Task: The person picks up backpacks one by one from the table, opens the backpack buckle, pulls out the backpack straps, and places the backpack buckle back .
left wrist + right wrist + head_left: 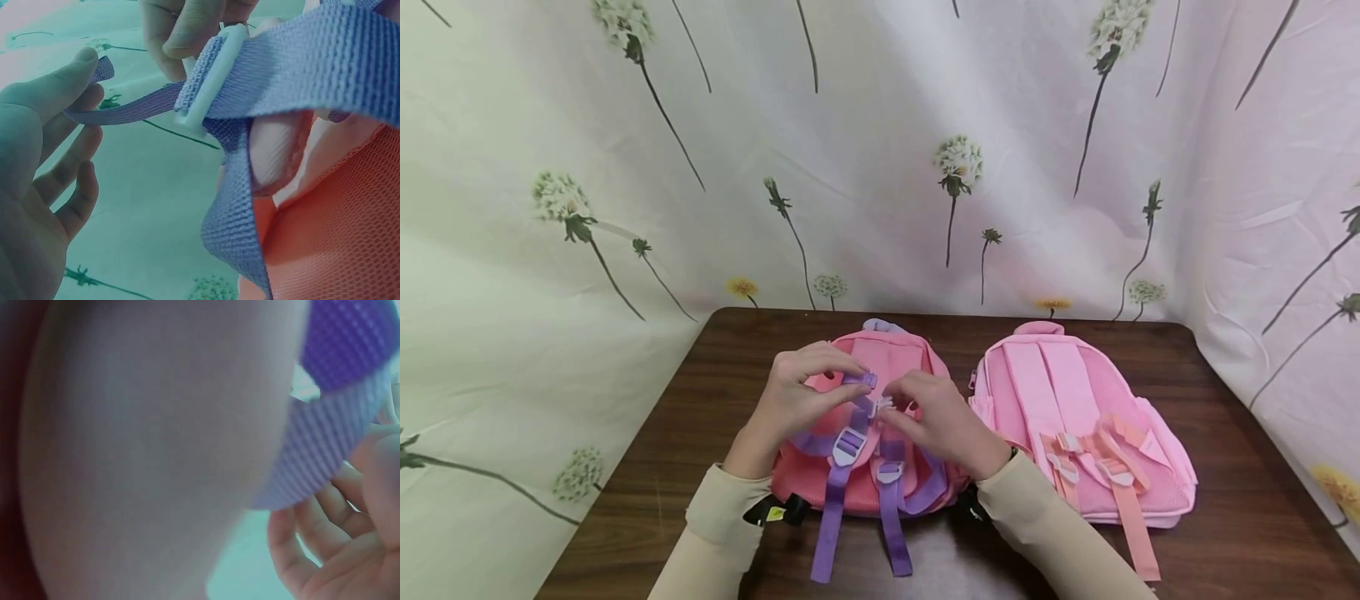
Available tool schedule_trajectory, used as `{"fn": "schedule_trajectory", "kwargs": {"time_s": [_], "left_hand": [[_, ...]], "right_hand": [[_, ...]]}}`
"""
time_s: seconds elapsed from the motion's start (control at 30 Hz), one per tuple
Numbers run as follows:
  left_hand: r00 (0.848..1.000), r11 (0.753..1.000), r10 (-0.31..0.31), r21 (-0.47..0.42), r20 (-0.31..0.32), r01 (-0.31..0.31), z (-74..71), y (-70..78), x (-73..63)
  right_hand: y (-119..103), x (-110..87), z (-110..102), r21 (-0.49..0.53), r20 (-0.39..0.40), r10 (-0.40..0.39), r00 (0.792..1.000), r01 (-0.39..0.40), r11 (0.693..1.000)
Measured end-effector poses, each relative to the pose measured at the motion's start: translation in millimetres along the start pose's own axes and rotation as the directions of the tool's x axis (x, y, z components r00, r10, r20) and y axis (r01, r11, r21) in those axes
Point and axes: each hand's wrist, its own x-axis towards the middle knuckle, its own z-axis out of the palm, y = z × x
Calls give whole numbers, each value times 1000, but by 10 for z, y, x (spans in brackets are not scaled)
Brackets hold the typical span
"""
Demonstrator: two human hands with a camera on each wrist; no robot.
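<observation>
A coral-pink backpack (pixel 895 354) lies on the table with its purple straps facing up. Above it, my left hand (pixel 805 387) pinches the end of a purple strap (pixel 859 380) between thumb and fingers. That strap runs to a white plastic buckle (pixel 215 78), which my right hand (pixel 936 414) pinches with thumb and index finger. In the right wrist view, blurred skin fills much of the frame beside a purple strap (pixel 312 447); the left hand's fingers (pixel 322 531) show beyond. White strap adjusters (pixel 849 447) sit lower on the backpack, with two loose purple ends hanging toward the front.
To the right lies a light-pink backpack (pixel 1112 375) with peach straps and white buckles, close to my right forearm. Both bags rest on a dark wooden table (pixel 685 467). Behind it hangs a pale cloth (pixel 880 208) printed with dandelions.
</observation>
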Motion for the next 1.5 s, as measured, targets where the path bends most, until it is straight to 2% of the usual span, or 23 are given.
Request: {"fn": "schedule_trajectory", "kwargs": {"time_s": [0.17,0.27,0.37,0.6,1.17,1.27,1.37,1.43,1.5], "left_hand": [[1000,1000,10,-7,-2,-10,-4,-5,8],[1000,1000,9,-16,1,-9,1,-4,13],[1000,1000,7,-25,2,-7,10,-3,9],[1000,1000,-5,-15,-10,4,25,-10,-7],[999,999,-37,8,-31,38,31,-19,-28],[996,997,-73,0,-47,73,32,-12,-49],[987,989,-151,-1,-54,151,31,-2,-85],[974,974,-226,5,-32,226,35,-8,-118],[953,953,-303,25,18,302,42,-29,-158]], "right_hand": [[-16,6,-38,-97,106,38,994,-28,995],[-26,10,-52,-155,143,46,989,-23,988],[-25,9,-51,-147,124,18,992,0,989],[-24,23,-53,-49,-3,-59,998,59,997],[-19,21,-63,-39,-15,-29,999,29,999],[-22,23,-68,-42,-20,-34,999,34,999],[-25,27,-76,-39,-22,-32,999,31,999],[-22,27,-80,-32,-22,-23,999,23,999],[-16,28,-84,-22,-24,-15,1000,15,1000]]}}
